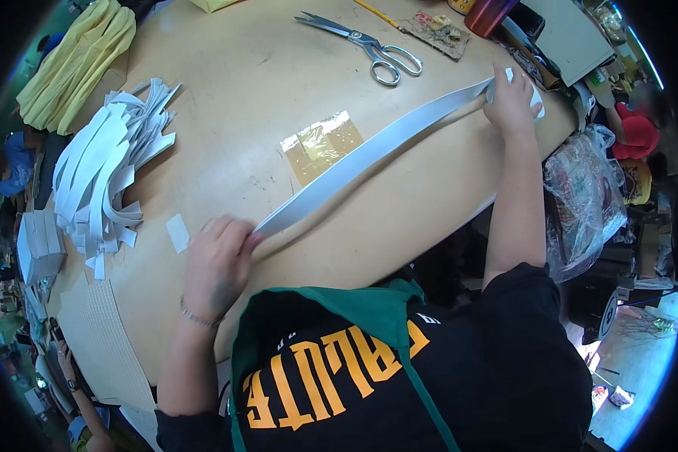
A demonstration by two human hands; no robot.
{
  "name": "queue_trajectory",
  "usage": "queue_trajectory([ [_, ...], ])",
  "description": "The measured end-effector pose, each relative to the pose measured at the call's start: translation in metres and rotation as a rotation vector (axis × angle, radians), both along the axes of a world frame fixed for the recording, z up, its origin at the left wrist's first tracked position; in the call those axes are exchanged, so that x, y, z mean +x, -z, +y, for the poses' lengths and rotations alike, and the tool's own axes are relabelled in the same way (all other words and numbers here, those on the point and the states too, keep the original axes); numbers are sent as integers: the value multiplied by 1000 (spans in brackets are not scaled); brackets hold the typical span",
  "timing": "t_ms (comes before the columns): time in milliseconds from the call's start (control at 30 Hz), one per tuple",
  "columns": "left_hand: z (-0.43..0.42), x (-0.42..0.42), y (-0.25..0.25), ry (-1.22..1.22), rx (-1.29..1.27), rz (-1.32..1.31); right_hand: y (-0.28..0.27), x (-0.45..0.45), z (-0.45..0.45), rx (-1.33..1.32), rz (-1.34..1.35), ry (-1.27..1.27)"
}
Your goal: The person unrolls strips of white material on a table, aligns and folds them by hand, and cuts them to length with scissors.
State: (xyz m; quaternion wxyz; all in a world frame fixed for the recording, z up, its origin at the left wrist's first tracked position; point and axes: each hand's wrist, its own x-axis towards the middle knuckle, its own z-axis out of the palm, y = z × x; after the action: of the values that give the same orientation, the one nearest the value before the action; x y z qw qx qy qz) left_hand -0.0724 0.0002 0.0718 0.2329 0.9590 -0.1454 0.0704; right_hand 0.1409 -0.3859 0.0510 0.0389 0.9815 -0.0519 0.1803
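A long white strip is stretched between my two hands, slanting up to the right above the tan table. My left hand is closed on its lower left end. My right hand grips the upper right end, where some white material shows around the fingers. Clear tape over a brown patch lies on the table just behind the strip. A small white piece rests beside my left hand. Metal scissors lie beyond the strip, their blades slightly apart.
White strips are heaped at the left, near yellow fabric. A textured sheet covers the near left corner. A pencil and a dark red cylinder are at the back. Plastic wrapping hangs at the right edge.
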Motion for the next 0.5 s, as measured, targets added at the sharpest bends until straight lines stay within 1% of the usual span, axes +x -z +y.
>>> queue_trajectory([
  [33,7,-10,-3,-18,6,-4,4,0,-1,-68,33,77],
  [100,20,-29,-5,-51,16,-4,11,-1,9,-96,-13,100],
  [233,43,-62,-8,-168,36,76,32,8,19,-158,-94,115],
  [267,48,-69,-7,-213,27,102,34,8,17,-198,-56,144],
  [300,53,-74,-6,-260,17,124,34,7,12,-174,-58,124],
  [367,53,-74,-1,-250,-1,112,33,6,-5,-126,-65,69],
  [433,37,-62,3,-228,5,63,31,13,-30,-129,-58,95],
  [500,22,-40,12,-148,-22,62,28,25,-57,-135,-25,145],
])
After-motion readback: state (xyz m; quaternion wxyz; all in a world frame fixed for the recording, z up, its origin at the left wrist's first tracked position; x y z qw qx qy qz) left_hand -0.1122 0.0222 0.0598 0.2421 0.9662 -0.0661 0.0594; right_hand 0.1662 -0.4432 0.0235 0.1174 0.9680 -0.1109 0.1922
